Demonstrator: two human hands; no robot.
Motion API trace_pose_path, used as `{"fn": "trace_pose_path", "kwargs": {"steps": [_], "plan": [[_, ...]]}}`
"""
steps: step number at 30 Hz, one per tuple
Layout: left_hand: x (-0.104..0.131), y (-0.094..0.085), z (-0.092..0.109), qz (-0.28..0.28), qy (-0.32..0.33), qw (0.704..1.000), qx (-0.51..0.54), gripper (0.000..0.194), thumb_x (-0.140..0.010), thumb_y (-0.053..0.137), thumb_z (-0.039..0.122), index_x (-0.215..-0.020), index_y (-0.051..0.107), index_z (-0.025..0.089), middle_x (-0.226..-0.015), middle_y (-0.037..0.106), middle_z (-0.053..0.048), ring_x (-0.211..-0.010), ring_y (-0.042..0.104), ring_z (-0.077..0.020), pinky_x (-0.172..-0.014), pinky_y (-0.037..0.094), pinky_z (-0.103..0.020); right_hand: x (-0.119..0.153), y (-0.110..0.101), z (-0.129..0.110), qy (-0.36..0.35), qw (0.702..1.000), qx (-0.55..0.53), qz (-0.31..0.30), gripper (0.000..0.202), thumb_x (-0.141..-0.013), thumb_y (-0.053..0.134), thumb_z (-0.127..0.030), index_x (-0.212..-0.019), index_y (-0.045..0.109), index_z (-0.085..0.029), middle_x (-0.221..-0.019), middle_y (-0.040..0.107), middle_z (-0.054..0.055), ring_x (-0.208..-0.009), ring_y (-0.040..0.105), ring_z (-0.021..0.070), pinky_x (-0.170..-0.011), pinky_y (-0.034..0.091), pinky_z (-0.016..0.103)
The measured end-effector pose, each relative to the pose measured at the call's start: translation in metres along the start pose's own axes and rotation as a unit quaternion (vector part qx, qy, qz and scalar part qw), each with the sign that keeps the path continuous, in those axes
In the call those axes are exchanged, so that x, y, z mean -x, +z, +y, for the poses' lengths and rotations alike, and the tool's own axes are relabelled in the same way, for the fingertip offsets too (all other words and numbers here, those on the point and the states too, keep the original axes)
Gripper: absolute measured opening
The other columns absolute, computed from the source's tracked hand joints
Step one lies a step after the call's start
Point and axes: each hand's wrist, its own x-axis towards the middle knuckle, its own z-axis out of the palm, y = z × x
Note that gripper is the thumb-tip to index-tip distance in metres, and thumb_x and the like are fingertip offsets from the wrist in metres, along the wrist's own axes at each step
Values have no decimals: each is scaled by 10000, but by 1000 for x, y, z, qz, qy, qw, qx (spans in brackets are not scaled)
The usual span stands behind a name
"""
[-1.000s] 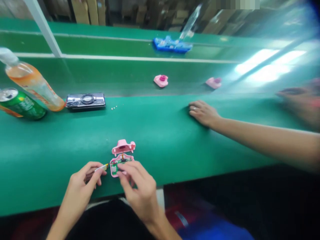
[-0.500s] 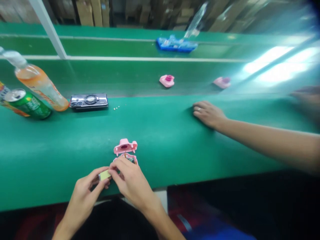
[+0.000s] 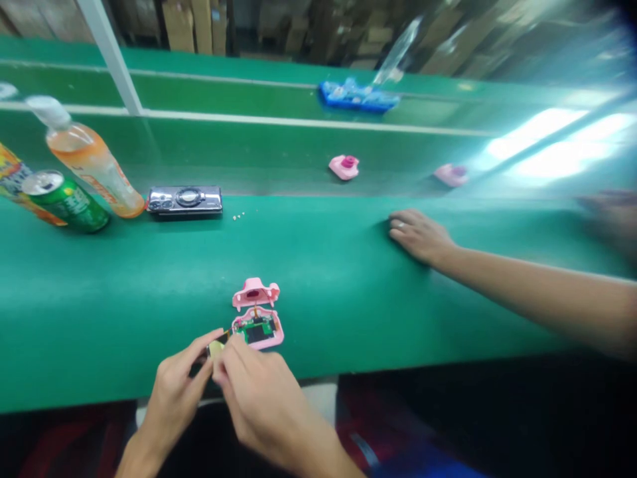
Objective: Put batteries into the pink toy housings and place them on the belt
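My left hand (image 3: 175, 392) pinches the edge of a small flat battery (image 3: 224, 336) near the table's front edge. My right hand (image 3: 271, 398) is closed on a yellow backing strip (image 3: 215, 348), which lifts off the battery's face and bares a dark surface. Thin wires run from the battery toward a pink toy-camera half (image 3: 279, 333) with a green circuit board (image 3: 257, 329) inside. Just behind it lies the other pink shell half (image 3: 255, 292), joined by a thin cable. My right fingertips are partly hidden behind the hand.
On the left stand a green can (image 3: 74, 202), an orange drink bottle (image 3: 97, 166) and a phone (image 3: 185, 200). Pink parts (image 3: 344, 167) and a blue tray (image 3: 358, 95) sit farther back. A co-worker's hand (image 3: 421, 236) rests on the green table (image 3: 338, 265) at right.
My right hand has pulled the yellow strip partly away from the battery, toward me. The circuit board, earlier mostly covered by that hand, now shows. The view has shifted slightly.
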Motion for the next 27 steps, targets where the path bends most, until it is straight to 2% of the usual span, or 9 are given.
{"fn": "trace_pose_path", "kwargs": {"steps": [2, 5, 9, 14, 17, 19, 22, 24, 27], "plan": [[-2, 0, 2, -1, -11, 1000, -8, 317, -964, 648, 414, -1181, 781, 225, -878, 824, -12, -677, 776, -163, -639, 611, -177, 13, -5, -6, 1, 995, -103, 4, 186, -1041, 389, -182, -980, 562, -205, -901, 659, 44, -758, 601, 184, -569, 394, 305], [-2, -1, 3, -4, -11, 1000, -20, 369, -968, 648, 453, -1236, 761, 225, -871, 827, -14, -683, 785, -174, -619, 610, -183, 22, -4, -2, 84, 963, -249, 64, 108, -1054, 473, -241, -1013, 572, -227, -929, 668, 9, -746, 610, 136, -626, 460, 247], [0, -2, 1, 6, 37, 999, -26, 356, -972, 652, 439, -1219, 768, 210, -1035, 825, -46, -771, 801, -180, -712, 624, -184, 6, 15, 15, 169, 945, -247, 134, 101, -1008, 638, -309, -1049, 628, -217, -961, 675, 21, -817, 634, 154, -734, 517, 262], [-1, -3, 2, 19, 45, 998, -30, 336, -970, 648, 445, -1161, 785, 205, -882, 825, -18, -665, 777, -162, -648, 614, -175, -7, 10, 2, 95, 960, -231, 127, 158, -1033, 512, -182, -924, 626, -198, -919, 692, 39, -857, 649, 157, -811, 543, 271], [1, 0, 4, 29, 20, 998, -50, 362, -944, 671, 491, -1162, 785, 225, -776, 806, 4, -614, 757, -167, -623, 610, -199, 15, -16, -15, 41, 928, -365, 59, 150, -1044, 550, -239, -935, 648, -211, -927, 730, 12, -848, 689, 127, -809, 554, 229], [3, 2, 5, 40, -12, 998, -41, 412, -940, 681, 496, -1254, 743, 236, -852, 818, 5, -618, 754, -164, -669, 628, -229, 46, -30, -14, 60, 889, -453, 14, 205, -1042, 585, -330, -895, 674, -219, -884, 748, 0, -805, 713, 121, -765, 560, 211], [7, 4, 6, 56, -61, 996, -13, 500, -939, 680, 514, -1369, 663, 259, -1219, 781, -33, -731, 779, -179, -815, 656, -303, 123, -27, 10, 284, 842, -450, 86, 310, -966, 670, -489, -823, 700, -216, -688, 705, -3, -594, 673, 143, -572, 542, 225], [8, 4, 7, 60, -101, 993, 5, 543, -934, 679, 537, -1404, 616, 274, -1286, 754, -36, -875, 792, -211, -932, 643, -352, 190, -9, 30, 487, 788, -333, 176, 353, -911, 685, -559, -876, 729, -211, -633, 685, 11, -547, 658, 187, -519, 543, 272], [5, 3, 12, 96, -114, 988, 39, 563, -910, 714, 533, -1375, 561, 253, -1188, 784, -49, -1085, 758, -255, -1001, 619, -392, 290, 33, 44, 656, 682, -98, 310, 404, -885, 617, -595, -881, 740, -210, -667, 718, 74, -596, 703, 287, -480, 550, 350]]}}
